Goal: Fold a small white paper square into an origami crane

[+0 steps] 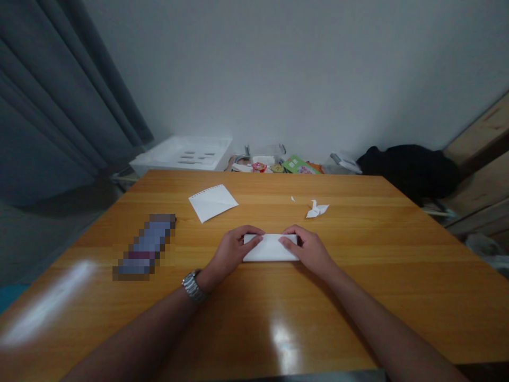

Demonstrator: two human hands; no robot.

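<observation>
A folded sheet of white paper [271, 249] forms a flat rectangle at the middle of the wooden table [246, 318]. My left hand [234, 246] grips its left end, thumb on top and fingers along the far edge. At the right end, my right hand [308, 246] pinches it the same way. Parts of the fingers are hidden behind the paper. Beyond my right hand lies a small white folded paper bird [316, 209], with a tiny paper scrap [293, 199] to its left.
A white sheet with a perforated edge [212, 202] lies at the far left of the table. A pixelated phone-like object [147, 248] is left of my arm. Behind the table stand a white plastic tray [175, 154], a green booklet [300, 165] and a dark bundle [409, 170].
</observation>
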